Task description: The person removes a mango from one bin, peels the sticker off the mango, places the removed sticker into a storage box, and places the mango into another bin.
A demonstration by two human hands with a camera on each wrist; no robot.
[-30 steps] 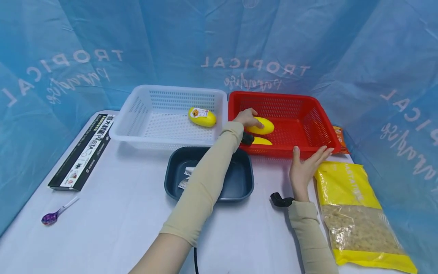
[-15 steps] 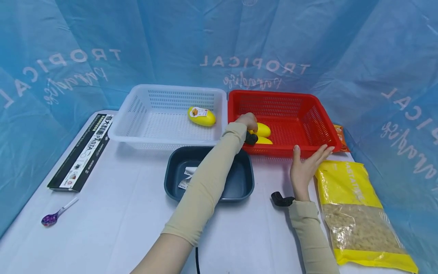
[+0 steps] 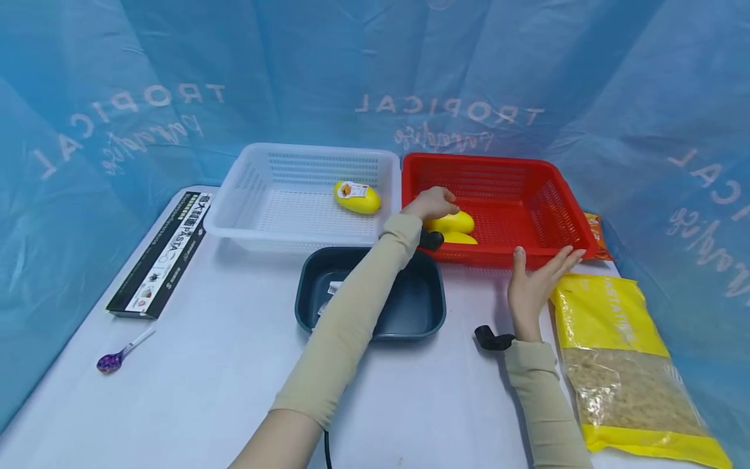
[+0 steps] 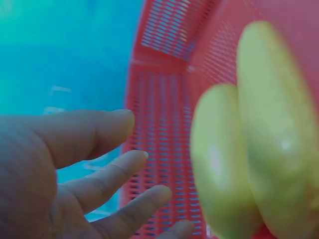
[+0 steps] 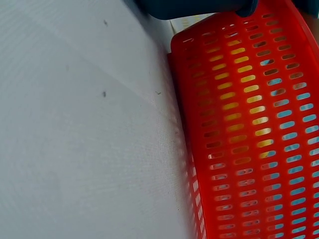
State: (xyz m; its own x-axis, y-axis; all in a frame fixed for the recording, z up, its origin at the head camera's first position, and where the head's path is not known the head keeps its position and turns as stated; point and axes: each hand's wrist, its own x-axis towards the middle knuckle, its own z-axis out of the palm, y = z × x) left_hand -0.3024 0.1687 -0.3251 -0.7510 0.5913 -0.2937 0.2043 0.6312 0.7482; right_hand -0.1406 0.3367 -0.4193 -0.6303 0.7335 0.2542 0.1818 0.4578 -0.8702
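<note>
Two yellow mangoes lie side by side at the left end of the red basket; in the head view the rear mango [image 3: 456, 223] partly covers the front mango [image 3: 461, 239]. My left hand [image 3: 432, 203] is over that end of the basket. The left wrist view shows the fingers of my left hand [image 4: 30, 174] spread and apart from both fruits. At the front right of the red basket [image 3: 498, 257], my right hand [image 3: 534, 293] is upright, its straight fingers at the rim. The right wrist view shows the basket's slotted wall [image 5: 249, 124] but not the right hand.
A white basket [image 3: 305, 238] with a labelled mango [image 3: 359, 198] adjoins the red one. In front is a dark blue tray [image 3: 410, 329], partly hidden by my left arm. A pasta box [image 3: 161, 257] and spoon [image 3: 120, 355] lie left, a pasta bag [image 3: 633, 371] right.
My left hand set the mango down against the other one, let it go and opened its fingers above it. The right hand stays at the rim. The head view has shifted slightly.
</note>
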